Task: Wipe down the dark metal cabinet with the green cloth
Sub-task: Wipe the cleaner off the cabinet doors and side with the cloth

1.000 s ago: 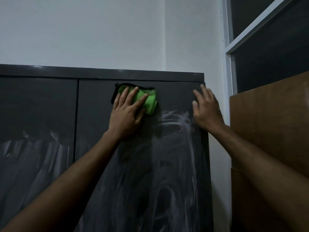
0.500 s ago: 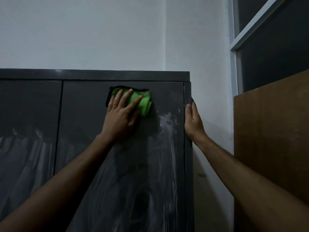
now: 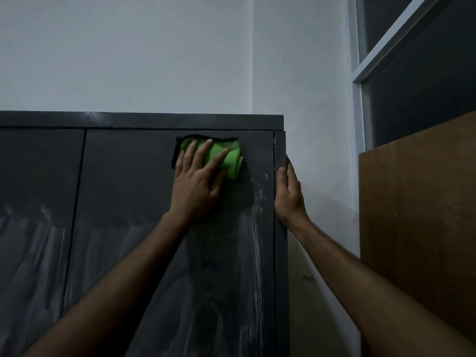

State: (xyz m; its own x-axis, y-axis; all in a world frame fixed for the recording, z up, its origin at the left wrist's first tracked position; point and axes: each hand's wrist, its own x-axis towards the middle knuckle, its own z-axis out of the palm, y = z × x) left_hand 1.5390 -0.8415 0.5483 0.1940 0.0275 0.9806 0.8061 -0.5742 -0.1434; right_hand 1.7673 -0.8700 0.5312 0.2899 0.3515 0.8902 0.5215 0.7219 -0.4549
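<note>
We see the green cloth (image 3: 226, 158) bunched against the upper part of the right door of the dark metal cabinet (image 3: 128, 176), just below the cabinet's top rail and a little in from the door's right edge. The cloth has a black trim that shows along its top and left side. Our left hand (image 3: 198, 181) lies flat over the cloth with fingers spread and fairly straight, pressing it to the door rather than clutching it; the fingertips reach up across the green fabric while the palm sits on the metal below it. Our right hand (image 3: 288, 194) is at the cabinet's right front corner, thumb on the front face and fingers wrapped round the side out of sight, so it is grasping the corner edge. Below both hands the door carries pale, chalky streaks (image 3: 255, 243) running mostly downward, and similar smears cover the lower part of the left door (image 3: 38, 240). The band of door at the level of the cloth looks darker and cleaner. Behind the cabinet stands a pale wall (image 3: 154, 52). To the right a brown wooden panel (image 3: 417, 215) rises beside the cabinet, apart from it, with a white-framed dark window (image 3: 422, 81) above it.
</note>
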